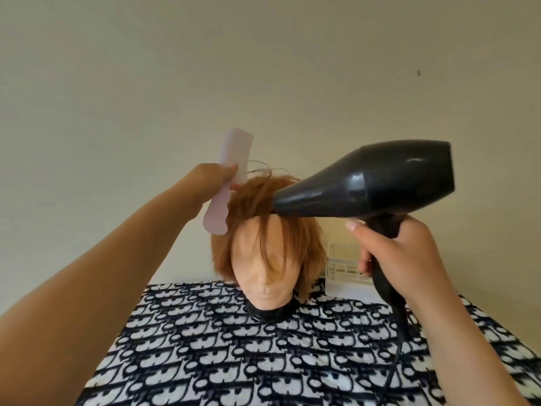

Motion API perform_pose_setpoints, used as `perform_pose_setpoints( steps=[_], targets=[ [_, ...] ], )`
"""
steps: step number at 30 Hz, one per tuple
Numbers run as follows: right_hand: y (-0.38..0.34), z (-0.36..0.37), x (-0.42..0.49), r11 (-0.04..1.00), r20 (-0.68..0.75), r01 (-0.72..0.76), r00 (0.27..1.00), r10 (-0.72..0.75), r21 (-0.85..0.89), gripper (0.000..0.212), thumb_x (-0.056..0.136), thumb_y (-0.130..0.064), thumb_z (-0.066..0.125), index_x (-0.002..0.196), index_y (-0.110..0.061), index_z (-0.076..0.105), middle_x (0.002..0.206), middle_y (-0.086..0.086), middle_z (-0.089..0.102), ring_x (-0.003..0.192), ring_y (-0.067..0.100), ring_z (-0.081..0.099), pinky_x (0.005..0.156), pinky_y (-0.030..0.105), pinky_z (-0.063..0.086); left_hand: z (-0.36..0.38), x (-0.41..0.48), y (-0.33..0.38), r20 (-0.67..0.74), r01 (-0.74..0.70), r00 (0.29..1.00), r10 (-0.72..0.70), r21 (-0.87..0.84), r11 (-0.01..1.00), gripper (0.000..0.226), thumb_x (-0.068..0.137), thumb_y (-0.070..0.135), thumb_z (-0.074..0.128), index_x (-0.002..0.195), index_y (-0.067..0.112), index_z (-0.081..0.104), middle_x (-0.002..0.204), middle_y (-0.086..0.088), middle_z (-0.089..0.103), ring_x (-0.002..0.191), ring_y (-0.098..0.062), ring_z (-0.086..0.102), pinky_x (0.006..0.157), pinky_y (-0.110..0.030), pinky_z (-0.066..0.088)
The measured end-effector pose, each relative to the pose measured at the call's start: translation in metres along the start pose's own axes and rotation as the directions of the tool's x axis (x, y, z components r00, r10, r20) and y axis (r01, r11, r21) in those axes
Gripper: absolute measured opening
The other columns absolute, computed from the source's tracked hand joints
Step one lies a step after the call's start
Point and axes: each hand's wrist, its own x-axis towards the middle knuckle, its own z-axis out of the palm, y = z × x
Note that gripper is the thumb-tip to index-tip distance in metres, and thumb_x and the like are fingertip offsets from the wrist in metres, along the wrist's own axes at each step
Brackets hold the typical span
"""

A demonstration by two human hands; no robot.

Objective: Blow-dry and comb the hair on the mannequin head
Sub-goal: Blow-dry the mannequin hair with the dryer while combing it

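A mannequin head [265,268] with short ginger hair [254,194] stands upright on a black base at the far side of a patterned cloth. My left hand [209,183] grips a pale pink comb [228,177] held upright at the top left of the hair, with a few strands lifted beside it. My right hand [401,253] grips the handle of a black hair dryer [377,183]. The dryer's nozzle points left and touches the hair at the crown. The comb's teeth are not visible.
A black-and-white patterned cloth [263,353] covers the surface. A white slatted basket [344,268] stands behind my right hand against the plain wall. The dryer's black cord [399,332] hangs down over the cloth on the right.
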Motion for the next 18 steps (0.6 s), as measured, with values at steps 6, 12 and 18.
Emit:
perform_pose_setpoints(
  steps=[6, 12, 18],
  targets=[
    [-0.017, 0.009, 0.006, 0.995, 0.04, 0.042, 0.998, -0.039, -0.092, 0.023, 0.09, -0.033, 0.069, 0.073, -0.02, 0.062, 0.05, 0.002, 0.065, 0.043, 0.009, 0.064, 0.047, 0.021, 0.05, -0.004, -0.007, -0.014, -0.075, 0.022, 0.997, -0.015, 0.093, 0.995, 0.046, 0.098, 0.044, 0.046, 0.121, 0.007, 0.06, 0.115, -0.013, 0.061, 0.103, -0.032, 0.058, 0.094, -0.043, 0.048],
    [-0.032, 0.016, 0.006, 0.971, 0.002, 0.112, 0.993, -0.114, -0.209, 0.02, 0.089, -0.035, 0.07, 0.075, -0.026, 0.058, 0.053, -0.002, 0.064, 0.046, 0.009, 0.064, 0.048, 0.022, 0.05, -0.002, -0.014, -0.032, -0.159, 0.114, 0.983, -0.092, 0.141, 0.983, 0.045, 0.098, 0.036, 0.044, 0.121, 0.0, 0.057, 0.114, -0.016, 0.059, 0.102, -0.033, 0.057, 0.084, -0.039, 0.045],
    [-0.038, 0.019, 0.005, 0.953, -0.023, 0.14, 0.988, -0.152, -0.269, 0.023, 0.089, -0.034, 0.07, 0.073, -0.029, 0.054, 0.054, -0.005, 0.063, 0.045, 0.008, 0.063, 0.044, 0.015, 0.044, 0.004, -0.028, -0.042, -0.1, -0.064, 0.99, 0.101, 0.317, 0.946, 0.042, 0.1, 0.039, 0.041, 0.1, 0.004, 0.065, 0.098, -0.014, 0.065, 0.094, -0.035, 0.061, 0.084, -0.041, 0.049]
  ],
)
